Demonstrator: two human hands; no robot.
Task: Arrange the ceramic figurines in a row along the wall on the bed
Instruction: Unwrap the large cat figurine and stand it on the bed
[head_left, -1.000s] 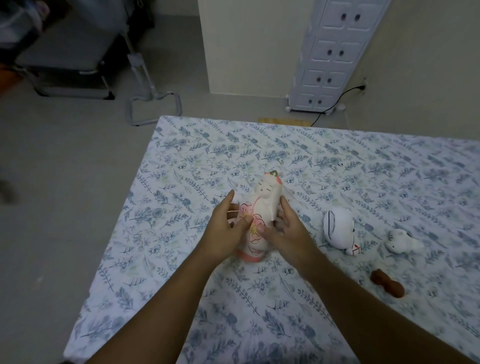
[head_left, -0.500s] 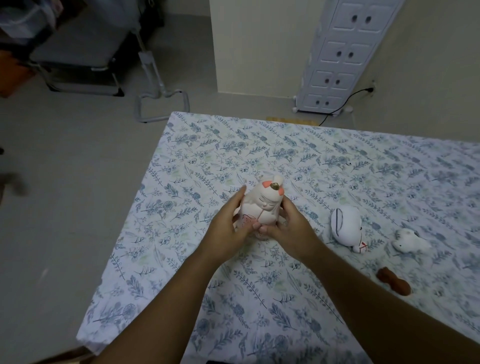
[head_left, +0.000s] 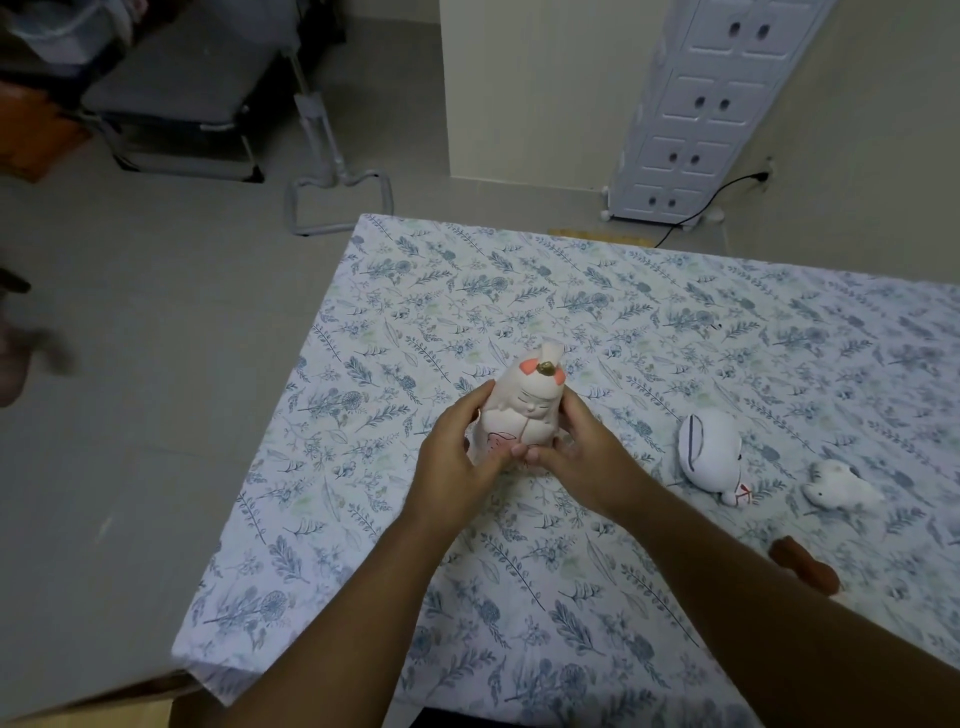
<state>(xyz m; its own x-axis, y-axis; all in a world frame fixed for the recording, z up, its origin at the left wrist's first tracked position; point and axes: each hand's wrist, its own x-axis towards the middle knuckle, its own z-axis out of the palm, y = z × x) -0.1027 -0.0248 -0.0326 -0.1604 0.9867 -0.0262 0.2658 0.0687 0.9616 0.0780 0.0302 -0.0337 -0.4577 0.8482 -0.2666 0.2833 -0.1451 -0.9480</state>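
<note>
A tall white doll figurine (head_left: 524, 410) with pink marks and a gold topknot stands upright on the floral bed sheet (head_left: 597, 312). My left hand (head_left: 457, 467) wraps its left side and my right hand (head_left: 582, 462) its right side, fingertips meeting across its front. A white round rabbit figurine (head_left: 714, 457) lies on its side to the right. Further right lies a small white animal figurine (head_left: 839, 491). A small brown figurine (head_left: 805, 569) lies near my right forearm. The wall (head_left: 883, 156) rises beyond the bed's far right edge.
The bed's left edge (head_left: 270, 467) drops to a grey floor. A white drawer cabinet (head_left: 696, 109) with a black cable stands past the bed's far end. A grey folding cot (head_left: 171, 98) and a metal stand (head_left: 337, 187) sit on the floor at upper left.
Both hands have tipped the doll figurine from lying tilted on the sheet up to standing. The other figurines have not moved.
</note>
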